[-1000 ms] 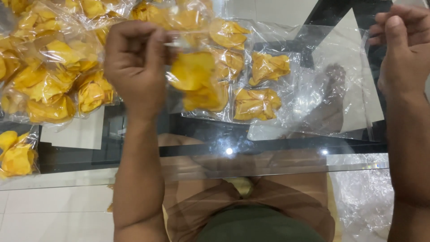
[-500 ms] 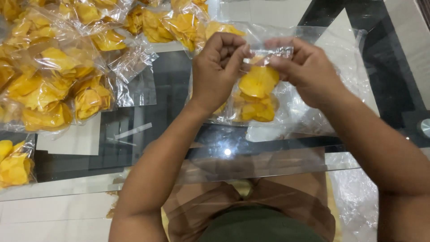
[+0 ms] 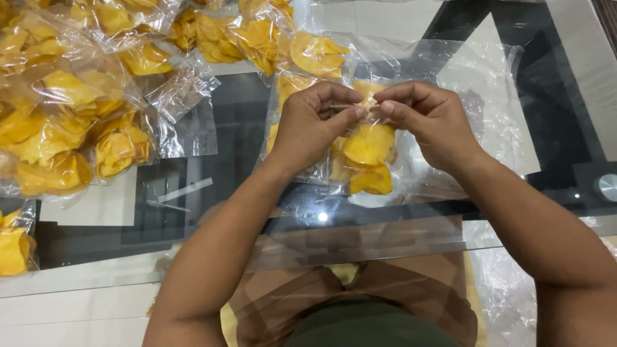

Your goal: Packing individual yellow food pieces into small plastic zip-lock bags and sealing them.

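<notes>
My left hand (image 3: 315,125) and my right hand (image 3: 427,122) meet above the glass table, both pinching the top edge of one small clear plastic bag of yellow chips (image 3: 367,154). The bag hangs below my fingers with its chips bunched at the bottom. Under it lie more filled bags (image 3: 315,58) and a stack of flat clear bags (image 3: 488,83).
A big heap of filled chip bags (image 3: 71,109) covers the left of the glass table (image 3: 212,212). One more bag (image 3: 13,247) lies at the far left edge. A round metal fitting (image 3: 607,186) sits at the right. My lap shows beneath the glass.
A second ago my hands were far apart, the left one holding the bag alone. They came together on the bag's top and have since lowered slightly toward me.
</notes>
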